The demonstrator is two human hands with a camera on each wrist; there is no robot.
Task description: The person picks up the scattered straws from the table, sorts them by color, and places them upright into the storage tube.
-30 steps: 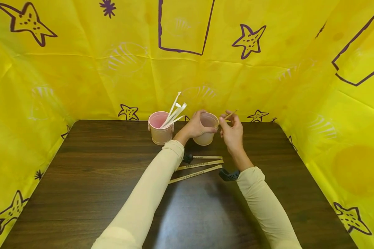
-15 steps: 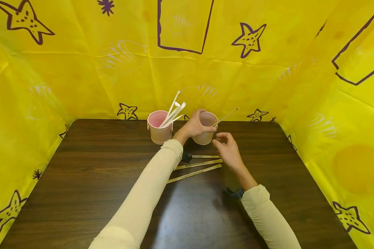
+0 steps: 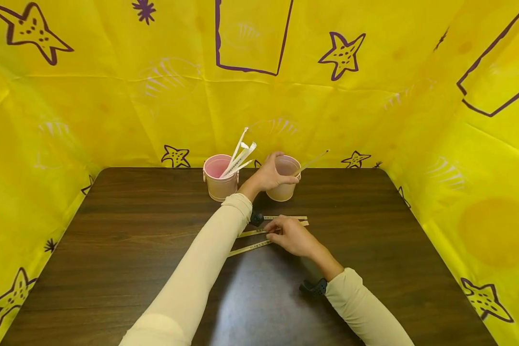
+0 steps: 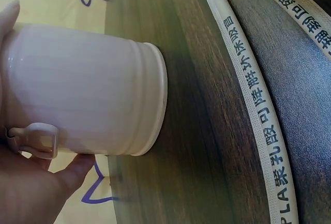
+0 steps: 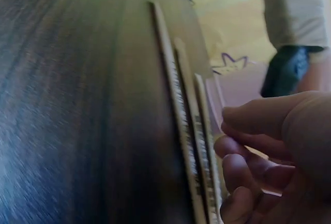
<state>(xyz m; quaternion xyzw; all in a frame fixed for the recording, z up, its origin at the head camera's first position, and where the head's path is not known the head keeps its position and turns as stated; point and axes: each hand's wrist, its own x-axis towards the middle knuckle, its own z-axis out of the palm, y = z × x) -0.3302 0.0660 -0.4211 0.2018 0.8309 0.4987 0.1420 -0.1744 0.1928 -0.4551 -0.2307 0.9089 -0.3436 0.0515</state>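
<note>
My left hand (image 3: 269,174) grips the rim of a pale pink bucket (image 3: 280,193) at the back of the table, thumb in front; the left wrist view shows the bucket's side (image 4: 83,89) and handle lug. One paper-wrapped straw (image 3: 313,162) leans out of it to the right. My right hand (image 3: 294,236) is over three wrapped straws (image 3: 248,248) lying on the table. In the blurred right wrist view its fingers are loosely bent beside the straws (image 5: 178,105), with nothing visible between them. In the left wrist view a straw wrapper (image 4: 261,115) bears black print.
A second pink bucket (image 3: 222,189) stands to the left, with several white-wrapped straws (image 3: 239,161) leaning in it. The dark wood table (image 3: 134,250) ends at a yellow sheet (image 3: 125,125) with starfish drawings, which closes off the back and sides.
My right hand has let go of a straw, left leaning in the right bucket, then moved down and left to the straws on the table. The left hand stays at the bucket.
</note>
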